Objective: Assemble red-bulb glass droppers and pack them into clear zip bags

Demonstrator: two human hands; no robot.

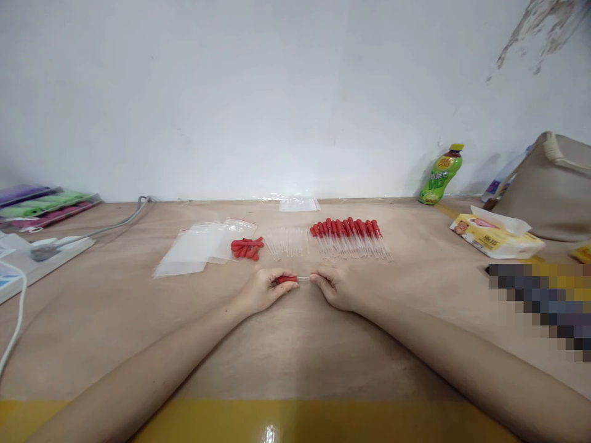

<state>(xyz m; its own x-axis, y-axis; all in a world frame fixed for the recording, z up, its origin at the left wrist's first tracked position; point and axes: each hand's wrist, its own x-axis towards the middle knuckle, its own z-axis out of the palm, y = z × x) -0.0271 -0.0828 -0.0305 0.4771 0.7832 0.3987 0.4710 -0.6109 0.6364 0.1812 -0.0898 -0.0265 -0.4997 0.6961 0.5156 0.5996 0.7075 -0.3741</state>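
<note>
Between the fingers of my left hand [268, 290] is a red rubber bulb [287, 280], lying sideways. My right hand [336, 287] pinches a thin clear tube [303, 279] whose left end meets the bulb's opening. How far the tube sits inside the bulb I cannot tell. Just beyond my left hand lies a small pile of loose red bulbs [247, 248]. Several bare clear tubes [289, 242] lie to the right of that pile. Farther right, a row of droppers [351, 237] with red bulbs on clear tubes lies side by side.
Clear plastic bags [187, 249] overlap at the left, and another bag [299, 204] lies by the wall. A power strip [69, 251] with cables is far left. At the right stand a green bottle [441, 175], a tissue pack [496, 237] and a beige bag [547, 191].
</note>
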